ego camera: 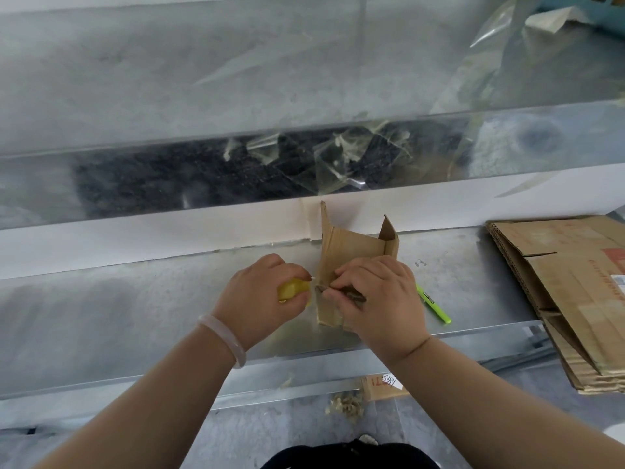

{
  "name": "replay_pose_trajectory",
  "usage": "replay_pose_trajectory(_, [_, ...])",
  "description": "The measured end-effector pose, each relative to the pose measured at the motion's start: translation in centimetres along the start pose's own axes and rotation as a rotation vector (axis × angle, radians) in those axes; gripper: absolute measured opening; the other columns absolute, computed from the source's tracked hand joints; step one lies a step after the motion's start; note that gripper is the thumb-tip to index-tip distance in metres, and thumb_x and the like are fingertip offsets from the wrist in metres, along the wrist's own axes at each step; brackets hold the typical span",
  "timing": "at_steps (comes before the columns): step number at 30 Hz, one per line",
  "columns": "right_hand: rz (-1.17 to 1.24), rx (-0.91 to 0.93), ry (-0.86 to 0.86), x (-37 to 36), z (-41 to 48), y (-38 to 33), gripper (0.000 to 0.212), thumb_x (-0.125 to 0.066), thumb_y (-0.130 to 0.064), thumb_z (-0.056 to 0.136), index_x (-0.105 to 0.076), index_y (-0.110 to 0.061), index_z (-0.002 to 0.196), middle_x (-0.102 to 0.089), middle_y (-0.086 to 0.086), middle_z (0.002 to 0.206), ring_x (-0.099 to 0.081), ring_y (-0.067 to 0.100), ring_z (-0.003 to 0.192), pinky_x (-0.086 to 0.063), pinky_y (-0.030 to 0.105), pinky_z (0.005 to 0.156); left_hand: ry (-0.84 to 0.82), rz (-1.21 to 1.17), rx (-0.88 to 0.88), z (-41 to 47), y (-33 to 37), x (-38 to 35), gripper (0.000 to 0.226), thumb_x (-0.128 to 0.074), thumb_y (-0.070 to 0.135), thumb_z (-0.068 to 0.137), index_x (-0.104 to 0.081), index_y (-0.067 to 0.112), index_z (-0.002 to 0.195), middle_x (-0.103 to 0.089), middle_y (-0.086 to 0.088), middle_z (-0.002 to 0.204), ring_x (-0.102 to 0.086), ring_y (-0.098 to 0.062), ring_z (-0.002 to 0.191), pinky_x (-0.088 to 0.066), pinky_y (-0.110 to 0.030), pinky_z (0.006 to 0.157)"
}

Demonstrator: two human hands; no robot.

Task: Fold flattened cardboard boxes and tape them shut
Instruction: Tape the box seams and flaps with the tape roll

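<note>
A small brown cardboard box (351,245) stands on the metal shelf (135,306), its far flaps pointing up and shiny tape across its side. My right hand (378,296) presses down on the box's near part, fingers pinching at its left edge. My left hand (260,296) sits just left of the box and is closed round a yellow tape dispenser (292,289). A short strip of tape runs from the dispenser to the box edge between my two hands. The near face of the box is hidden under my right hand.
A green pen (434,304) lies on the shelf right of the box. A stack of flattened cardboard (575,292) overhangs the shelf edge at the right. Crumpled clear tape (338,157) clings to the upper shelf front. Scraps (345,406) lie on the floor below.
</note>
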State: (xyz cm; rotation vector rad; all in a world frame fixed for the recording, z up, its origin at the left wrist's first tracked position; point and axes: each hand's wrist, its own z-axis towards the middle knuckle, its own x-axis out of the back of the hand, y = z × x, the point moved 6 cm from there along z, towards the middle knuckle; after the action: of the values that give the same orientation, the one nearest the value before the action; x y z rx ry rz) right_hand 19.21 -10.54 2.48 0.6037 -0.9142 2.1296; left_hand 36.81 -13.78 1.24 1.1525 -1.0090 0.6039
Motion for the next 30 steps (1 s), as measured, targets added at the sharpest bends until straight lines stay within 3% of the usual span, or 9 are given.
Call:
replay_pose_trajectory(7, [0.042, 0.07, -0.024, -0.6, 0.1, 0.8, 0.02, -0.068, -0.036, 0.084, -0.072, -0.02, 0.073, -0.071, -0.012, 0.092, -0.062, 0.016, 0.086, -0.046, 0.038, 0.078, 0.006, -0.052, -0.001, 0.1, -0.8, -0.7, 0.043, -0.044, 0.063, 0.078, -0.063, 0.045, 0.112, -0.051, 0.017, 0.091, -0.053, -0.006, 0.081, -0.046, -0.026, 0.074])
replay_pose_trajectory(13, [-0.059, 0.105, -0.031, -0.8, -0.4, 0.8, 0.029, -0.068, -0.045, 0.084, -0.077, -0.023, 0.102, -0.07, -0.009, 0.104, -0.061, 0.019, 0.09, -0.047, 0.037, 0.081, 0.046, -0.076, -0.009, -0.5, -0.6, -1.0, 0.047, -0.043, 0.061, 0.08, -0.065, 0.038, 0.115, -0.053, 0.014, 0.091, -0.052, -0.005, 0.079, -0.044, -0.023, 0.073])
replay_pose_trajectory(16, [0.008, 0.122, -0.05, -1.3, -0.3, 1.0, 0.026, -0.066, -0.04, 0.087, -0.077, -0.025, 0.105, -0.071, -0.013, 0.108, -0.06, 0.018, 0.091, -0.048, 0.041, 0.081, 0.05, -0.081, -0.008, -0.5, -0.5, -0.9, 0.048, -0.042, 0.06, 0.08, -0.066, 0.036, 0.115, -0.053, 0.013, 0.09, -0.052, -0.005, 0.078, -0.042, -0.023, 0.072])
replay_pose_trajectory(21, [0.059, 0.19, -0.101, -0.9, -0.1, 1.1, 0.023, -0.068, -0.036, 0.088, -0.077, -0.028, 0.107, -0.069, -0.016, 0.117, -0.059, 0.019, 0.091, -0.047, 0.041, 0.081, 0.069, -0.072, -0.029, -1.4, -0.5, -0.2, 0.046, -0.045, 0.06, 0.078, -0.067, 0.038, 0.112, -0.054, 0.014, 0.09, -0.052, -0.003, 0.077, -0.036, -0.011, 0.069])
replay_pose_trajectory(26, [-0.11, 0.339, -0.223, -0.5, -0.4, 1.3, 0.034, -0.061, -0.036, 0.096, -0.066, -0.025, 0.128, -0.063, -0.011, 0.131, -0.06, 0.02, 0.116, -0.043, 0.046, 0.103, 0.053, -0.092, -0.044, -2.4, -0.3, -0.1, 0.047, -0.044, 0.061, 0.079, -0.065, 0.042, 0.116, -0.053, 0.014, 0.091, -0.053, -0.003, 0.078, -0.04, -0.014, 0.07])
replay_pose_trajectory(30, [-0.378, 0.279, -0.353, -0.7, -0.1, 0.5, 0.051, -0.044, -0.046, 0.097, -0.058, -0.017, 0.136, -0.059, -0.003, 0.138, -0.049, 0.023, 0.133, -0.035, 0.055, 0.111, 0.082, -0.075, -0.038, -2.2, -0.1, -0.2, 0.048, -0.044, 0.06, 0.08, -0.066, 0.039, 0.117, -0.053, 0.014, 0.09, -0.053, -0.004, 0.077, -0.037, -0.01, 0.068])
